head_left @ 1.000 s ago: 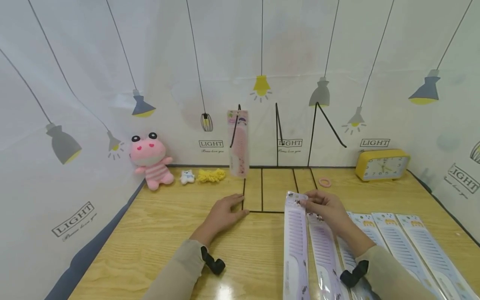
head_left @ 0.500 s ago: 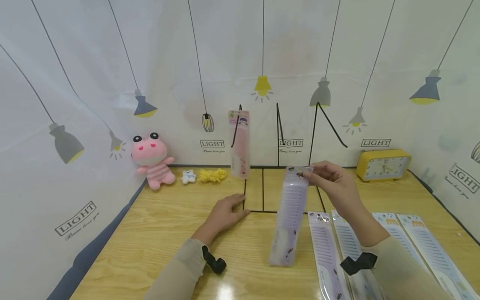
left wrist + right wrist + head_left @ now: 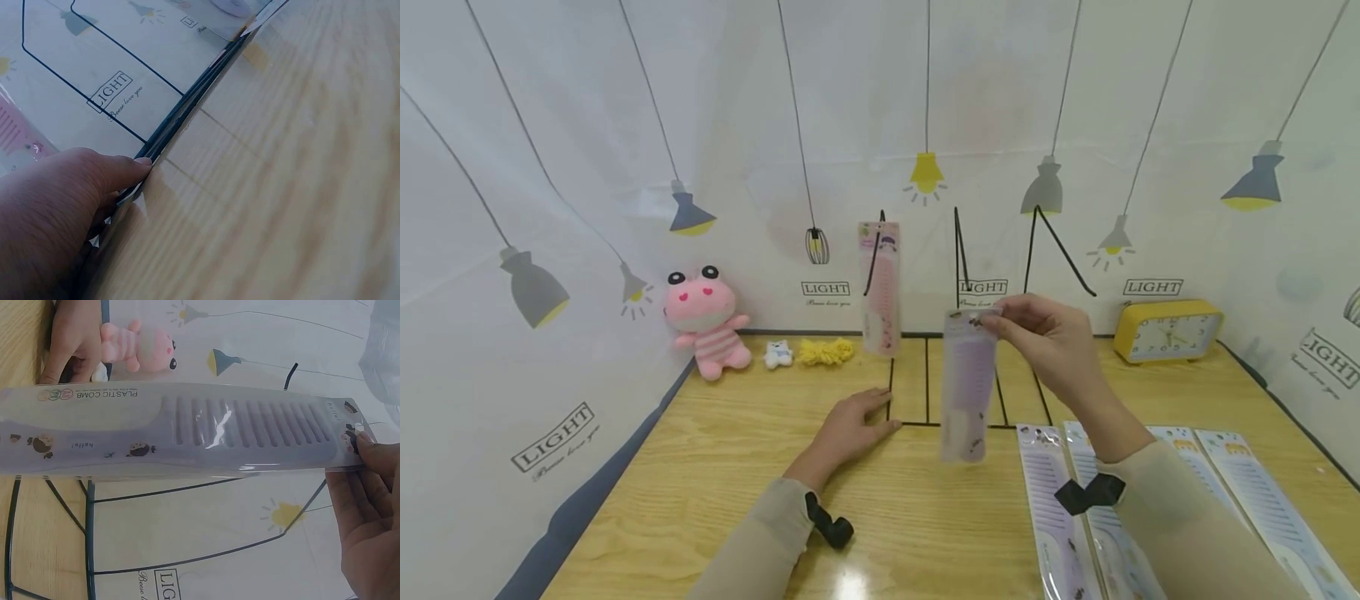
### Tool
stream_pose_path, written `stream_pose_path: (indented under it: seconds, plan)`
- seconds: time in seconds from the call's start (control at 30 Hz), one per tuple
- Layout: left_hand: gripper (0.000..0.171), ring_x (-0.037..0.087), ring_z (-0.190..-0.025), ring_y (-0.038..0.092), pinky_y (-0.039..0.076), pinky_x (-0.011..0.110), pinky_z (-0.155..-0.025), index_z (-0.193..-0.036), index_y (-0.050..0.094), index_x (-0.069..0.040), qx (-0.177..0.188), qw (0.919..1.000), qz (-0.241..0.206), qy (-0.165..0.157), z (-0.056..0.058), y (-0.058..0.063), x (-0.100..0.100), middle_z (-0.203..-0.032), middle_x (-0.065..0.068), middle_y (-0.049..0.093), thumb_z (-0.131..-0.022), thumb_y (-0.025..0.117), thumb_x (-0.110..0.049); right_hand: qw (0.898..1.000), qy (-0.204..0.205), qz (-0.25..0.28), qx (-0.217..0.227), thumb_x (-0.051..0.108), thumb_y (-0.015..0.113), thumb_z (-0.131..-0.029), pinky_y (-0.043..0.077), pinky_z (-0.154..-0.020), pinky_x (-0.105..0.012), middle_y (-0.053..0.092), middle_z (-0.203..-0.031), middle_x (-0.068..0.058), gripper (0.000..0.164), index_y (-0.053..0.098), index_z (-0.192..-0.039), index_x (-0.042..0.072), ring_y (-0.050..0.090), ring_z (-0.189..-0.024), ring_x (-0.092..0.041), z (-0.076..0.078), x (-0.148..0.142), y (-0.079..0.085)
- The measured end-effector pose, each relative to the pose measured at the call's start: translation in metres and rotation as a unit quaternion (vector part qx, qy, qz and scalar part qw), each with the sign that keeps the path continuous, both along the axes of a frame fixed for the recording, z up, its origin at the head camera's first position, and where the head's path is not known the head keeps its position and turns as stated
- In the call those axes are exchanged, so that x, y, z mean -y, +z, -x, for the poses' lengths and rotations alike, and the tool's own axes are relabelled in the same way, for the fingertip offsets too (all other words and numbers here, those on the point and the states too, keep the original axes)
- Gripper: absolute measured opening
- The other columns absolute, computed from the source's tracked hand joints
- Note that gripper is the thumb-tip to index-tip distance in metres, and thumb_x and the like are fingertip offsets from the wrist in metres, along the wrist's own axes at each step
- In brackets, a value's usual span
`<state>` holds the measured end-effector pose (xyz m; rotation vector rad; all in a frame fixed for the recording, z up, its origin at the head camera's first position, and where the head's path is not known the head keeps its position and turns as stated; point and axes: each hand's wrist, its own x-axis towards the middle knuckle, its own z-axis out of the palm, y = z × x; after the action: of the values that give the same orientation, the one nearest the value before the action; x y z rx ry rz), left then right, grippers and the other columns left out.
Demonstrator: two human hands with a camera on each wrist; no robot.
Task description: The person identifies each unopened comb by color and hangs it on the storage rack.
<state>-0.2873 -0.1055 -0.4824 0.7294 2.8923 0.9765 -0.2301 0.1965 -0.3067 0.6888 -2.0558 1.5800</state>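
My right hand (image 3: 1054, 350) pinches the top corner of a purple plastic comb (image 3: 968, 379) in clear packaging. The comb hangs upright above the table, its top just below the middle hook of a black wire rack (image 3: 927, 383). In the right wrist view the packaged comb's teeth and printed cartoon faces show clearly. My left hand (image 3: 852, 427) holds the front left corner of the rack's base; the left wrist view has its thumb (image 3: 128, 170) on the dark wire, other fingers mostly hidden. A pink packaged comb (image 3: 880, 292) hangs on the rack's left hook.
Several packaged combs, one purple (image 3: 1051, 500) and others blue (image 3: 1262, 483), lie side by side at the right. Behind stand a pink plush toy (image 3: 709, 321), a small white bear (image 3: 778, 354), yellow cord (image 3: 826, 352) and a yellow clock (image 3: 1168, 331).
My right hand has lifted the purple comb off the table and carried it up, forward and slightly left toward the rack's middle hook. The left hand has stayed at the rack's corner.
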Motion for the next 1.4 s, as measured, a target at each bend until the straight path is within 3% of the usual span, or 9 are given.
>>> stream_pose_path:
  seconds: [0.27,0.5,0.8,1.03,1.4]
  plan:
    - [0.062,0.027,-0.143,0.04,0.031,0.049,-0.118,-0.149,0.051,-0.016,0.004,1.0,0.005,-0.001,-0.001,-0.001,-0.001,-0.154,0.003,0.046,-0.097,0.064,-0.047,0.999,-0.032,-0.018,-0.024,0.009,0.076,-0.091,0.059,-0.074,-0.021,0.076,-0.091,-0.005,0.007,0.075,-0.095,0.004,0.072,-0.084,-0.011,0.012,0.004,0.004]
    - [0.061,0.025,-0.144,0.039,0.03,0.047,-0.119,-0.149,0.051,-0.017,0.007,1.0,0.003,-0.002,-0.001,-0.003,-0.002,-0.154,0.002,0.046,-0.097,0.064,-0.047,0.999,-0.013,0.014,-0.03,0.006,0.076,-0.09,0.059,-0.075,-0.022,0.076,-0.09,-0.005,0.01,0.075,-0.098,0.0,0.072,-0.085,-0.012,0.018,0.008,0.004]
    - [0.061,0.028,-0.143,0.041,0.031,0.05,-0.118,-0.149,0.052,-0.014,-0.006,1.0,0.002,-0.007,-0.001,-0.004,0.0,-0.153,0.005,0.047,-0.098,0.063,-0.046,0.995,-0.062,-0.007,-0.071,0.005,0.075,-0.091,0.054,-0.065,-0.016,0.074,-0.089,-0.01,0.009,0.073,-0.099,0.002,0.067,-0.075,-0.008,0.022,0.011,0.005]
    - [0.062,0.027,-0.143,0.04,0.031,0.049,-0.118,-0.149,0.051,-0.016,0.0,1.0,0.004,-0.004,-0.001,-0.003,0.001,-0.154,0.004,0.046,-0.097,0.063,-0.047,0.993,-0.089,-0.035,-0.067,0.007,0.075,-0.091,0.055,-0.071,-0.014,0.075,-0.092,-0.01,0.012,0.073,-0.102,0.002,0.069,-0.081,-0.005,0.035,0.013,0.002]
    - [0.062,0.026,-0.143,0.04,0.031,0.048,-0.118,-0.149,0.051,-0.016,-0.005,1.0,0.007,-0.003,0.001,-0.002,0.001,-0.154,0.002,0.046,-0.097,0.064,-0.048,0.99,-0.129,-0.046,-0.031,0.03,0.074,-0.094,0.053,-0.067,-0.016,0.075,-0.091,-0.002,0.023,0.074,-0.102,0.009,0.068,-0.08,-0.008,0.063,0.014,0.007]
